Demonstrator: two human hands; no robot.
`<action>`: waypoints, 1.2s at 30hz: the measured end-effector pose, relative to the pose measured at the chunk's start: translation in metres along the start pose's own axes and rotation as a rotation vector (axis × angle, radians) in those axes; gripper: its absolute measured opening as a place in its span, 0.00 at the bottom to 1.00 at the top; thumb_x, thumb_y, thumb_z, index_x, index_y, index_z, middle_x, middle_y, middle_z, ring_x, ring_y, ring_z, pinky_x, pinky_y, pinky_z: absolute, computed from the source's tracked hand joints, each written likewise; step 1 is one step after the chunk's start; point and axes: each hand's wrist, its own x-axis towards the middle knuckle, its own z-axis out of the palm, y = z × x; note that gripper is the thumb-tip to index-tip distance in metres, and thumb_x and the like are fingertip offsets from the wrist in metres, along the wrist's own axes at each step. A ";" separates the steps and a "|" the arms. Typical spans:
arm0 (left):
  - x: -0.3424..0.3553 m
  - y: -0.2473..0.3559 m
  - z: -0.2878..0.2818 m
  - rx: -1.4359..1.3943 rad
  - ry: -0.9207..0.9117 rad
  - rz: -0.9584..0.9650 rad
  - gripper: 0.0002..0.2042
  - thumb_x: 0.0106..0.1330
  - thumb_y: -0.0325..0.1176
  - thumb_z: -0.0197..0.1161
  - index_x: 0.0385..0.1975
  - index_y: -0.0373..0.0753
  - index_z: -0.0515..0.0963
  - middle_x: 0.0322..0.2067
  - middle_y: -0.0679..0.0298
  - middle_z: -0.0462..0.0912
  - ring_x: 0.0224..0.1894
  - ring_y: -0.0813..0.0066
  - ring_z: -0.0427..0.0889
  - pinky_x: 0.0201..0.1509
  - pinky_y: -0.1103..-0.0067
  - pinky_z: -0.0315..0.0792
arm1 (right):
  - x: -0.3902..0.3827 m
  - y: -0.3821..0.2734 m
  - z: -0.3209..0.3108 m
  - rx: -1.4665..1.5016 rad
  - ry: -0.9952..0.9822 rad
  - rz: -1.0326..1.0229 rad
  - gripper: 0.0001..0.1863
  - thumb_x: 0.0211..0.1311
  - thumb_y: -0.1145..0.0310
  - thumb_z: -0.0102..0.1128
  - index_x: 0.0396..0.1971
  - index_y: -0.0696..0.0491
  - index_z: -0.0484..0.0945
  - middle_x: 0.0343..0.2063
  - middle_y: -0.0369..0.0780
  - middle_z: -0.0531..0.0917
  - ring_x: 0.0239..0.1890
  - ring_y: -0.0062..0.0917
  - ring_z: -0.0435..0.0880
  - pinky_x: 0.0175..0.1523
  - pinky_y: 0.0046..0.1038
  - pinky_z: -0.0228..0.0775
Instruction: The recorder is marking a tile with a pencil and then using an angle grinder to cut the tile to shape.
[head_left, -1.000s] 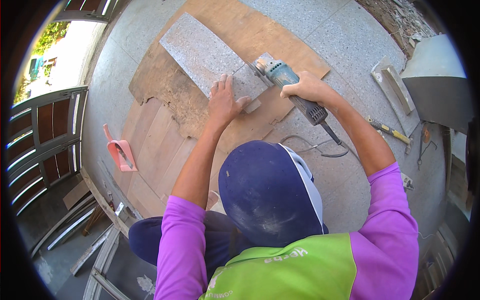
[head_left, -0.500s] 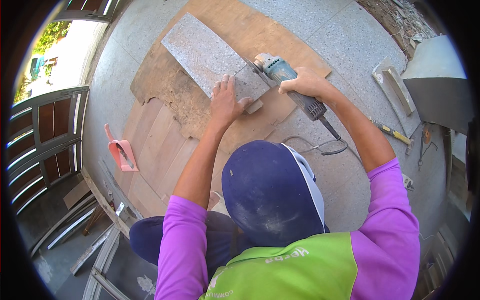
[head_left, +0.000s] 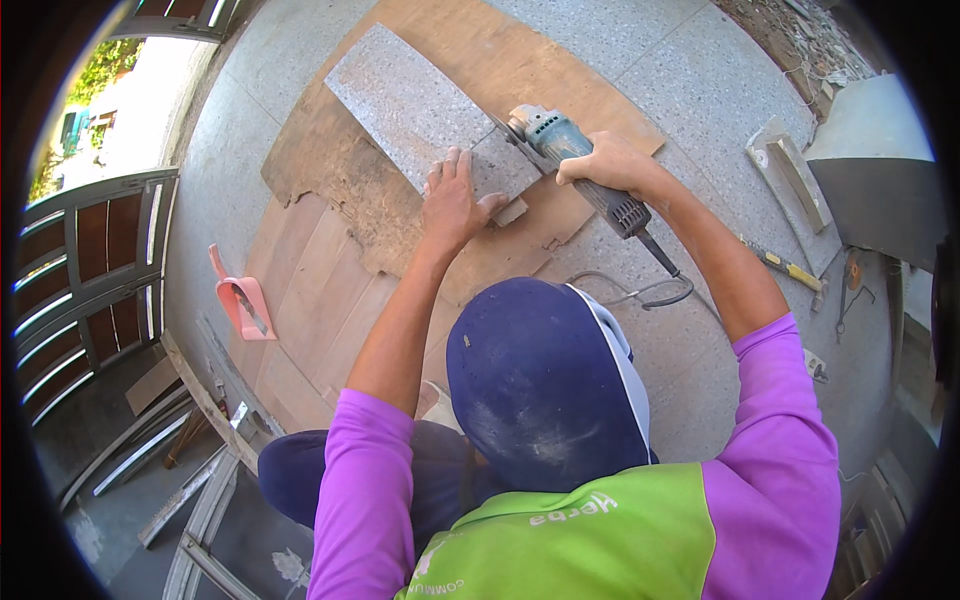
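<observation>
A grey speckled stone tile [head_left: 405, 95] lies at a slant on a worn plywood sheet [head_left: 560, 75], its near end resting over a small block [head_left: 511, 212]. My left hand [head_left: 455, 203] presses on the near part of the tile, fingers stretched out and thumb spread. My right hand [head_left: 612, 165] is wrapped round the body of a teal and black angle grinder [head_left: 562, 140]. The grinder's disc stands at the right edge of the tile, in line with a thin line across it. Whether the disc is spinning cannot be told.
From the grinder's rear a dark cord [head_left: 660, 255] loops over the floor. A pink dustpan [head_left: 245, 305] sits at the left. Stone offcuts [head_left: 795, 185] and a yellow-handled tool [head_left: 790, 268] lie at the right. A metal gate [head_left: 95, 270] stands far left.
Almost nothing differs. Both hands, the tile and the grinder keep their places, with only a very slight shift of the view.
</observation>
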 end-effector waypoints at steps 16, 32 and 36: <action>0.000 -0.001 -0.001 0.016 0.015 0.013 0.48 0.59 0.56 0.76 0.76 0.37 0.63 0.78 0.52 0.60 0.78 0.42 0.60 0.79 0.52 0.61 | -0.025 0.003 -0.002 0.002 -0.009 0.038 0.25 0.46 0.57 0.75 0.37 0.63 0.83 0.29 0.44 0.85 0.27 0.27 0.82 0.30 0.31 0.71; 0.001 0.000 -0.004 0.022 0.010 0.033 0.48 0.60 0.56 0.75 0.75 0.36 0.63 0.77 0.50 0.61 0.77 0.41 0.61 0.78 0.55 0.63 | -0.070 0.018 -0.008 -0.081 -0.019 0.094 0.30 0.46 0.53 0.73 0.41 0.64 0.83 0.32 0.46 0.86 0.33 0.30 0.82 0.38 0.32 0.72; 0.000 -0.002 -0.001 0.031 0.031 0.038 0.48 0.59 0.56 0.75 0.75 0.35 0.64 0.77 0.50 0.61 0.77 0.41 0.61 0.78 0.55 0.63 | -0.072 0.021 -0.007 -0.134 -0.018 0.076 0.31 0.46 0.53 0.73 0.43 0.65 0.83 0.34 0.48 0.86 0.35 0.32 0.83 0.40 0.33 0.73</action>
